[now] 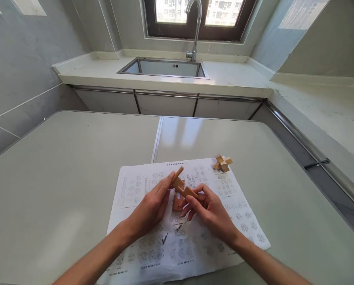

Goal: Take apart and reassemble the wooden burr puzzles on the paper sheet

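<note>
Puzzle pieces (189, 192), notched, sit pinched between your left hand (155, 201) and right hand (209, 209), likely for steadiness; the diagram sheet (191, 239) lies beneath, presumably for reference.

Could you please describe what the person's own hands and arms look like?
The left hand and right hand are ungloved, with slender fingers. The left forearm and right forearm are bare to the picture's edge: no sleeves, watch or bracelet show.
</note>
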`<state>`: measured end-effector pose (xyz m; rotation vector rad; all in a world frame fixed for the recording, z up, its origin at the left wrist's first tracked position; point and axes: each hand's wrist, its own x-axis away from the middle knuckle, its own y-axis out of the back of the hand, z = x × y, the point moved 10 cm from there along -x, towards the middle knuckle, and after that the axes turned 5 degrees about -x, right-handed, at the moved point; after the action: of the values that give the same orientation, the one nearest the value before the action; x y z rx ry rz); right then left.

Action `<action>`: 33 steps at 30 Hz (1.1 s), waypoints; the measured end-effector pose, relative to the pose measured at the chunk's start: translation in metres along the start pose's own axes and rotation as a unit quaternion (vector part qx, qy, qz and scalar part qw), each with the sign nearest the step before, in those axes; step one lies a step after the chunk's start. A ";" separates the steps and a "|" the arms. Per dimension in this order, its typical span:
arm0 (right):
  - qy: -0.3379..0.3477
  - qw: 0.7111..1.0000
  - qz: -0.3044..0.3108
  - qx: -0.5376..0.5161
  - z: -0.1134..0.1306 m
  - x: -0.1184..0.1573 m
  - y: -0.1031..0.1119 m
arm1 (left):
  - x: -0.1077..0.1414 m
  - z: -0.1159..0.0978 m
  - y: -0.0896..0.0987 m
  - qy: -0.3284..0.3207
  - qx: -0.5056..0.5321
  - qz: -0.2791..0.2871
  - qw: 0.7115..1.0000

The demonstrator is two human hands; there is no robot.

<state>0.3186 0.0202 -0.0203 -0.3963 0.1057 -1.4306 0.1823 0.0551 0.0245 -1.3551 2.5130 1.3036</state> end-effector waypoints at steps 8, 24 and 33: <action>-0.011 1.000 0.021 0.001 -0.001 -0.001 -0.002 | -0.001 -0.006 -0.007 -0.009 0.051 0.052 0.997; -0.006 0.997 0.028 0.075 0.000 0.003 -0.007 | 0.001 -0.024 -0.019 -0.027 0.083 0.141 0.986; 0.011 0.994 0.050 0.100 0.003 0.001 -0.013 | -0.004 -0.033 -0.004 -0.058 0.072 0.063 0.994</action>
<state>0.3077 0.0189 -0.0135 -0.2089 -0.0005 -1.3335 0.1995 0.0351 0.0452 -1.0783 2.5922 1.1559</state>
